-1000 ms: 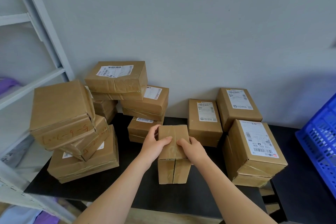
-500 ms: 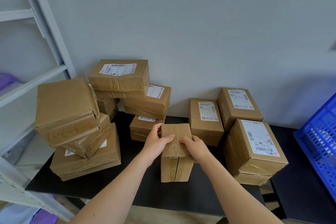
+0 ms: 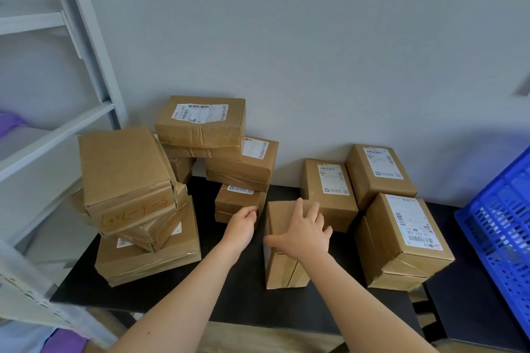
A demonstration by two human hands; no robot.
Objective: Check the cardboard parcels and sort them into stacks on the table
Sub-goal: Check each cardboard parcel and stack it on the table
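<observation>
So the thing that matters here is that the middle parcel (image 3: 281,269) sits right under the right hand (image 3: 305,235) and not the left. It's standing on end on the black table (image 3: 229,295), long axis up and down, taped seam facing the camera, just in front of a labelled parcel (image 3: 329,195) against the wall. The right hand is flat on its upper part, fingers straight and splayed, thumb out toward the left edge — it's pressing or steadying, not wrapped round anything. The left hand (image 3: 243,221) is off to the left with a strip of bare table between it and that box. Its fingers are loosely curled with nothing in them as far as I can see, hovering by the front of the small labelled parcel (image 3: 235,200). I can't tell if it's actually touching that one. Both forearms reach in from the near edge, the right one angled across the box's front face. My guess is that if this box is going onto the tall pile on the right (image 3: 401,241) or the leaning stack on the left (image 3: 129,175), the right hand has to curl over an edge first — or the left comes in on the open side, since a flat palm on a box stood on end could tip it.
</observation>
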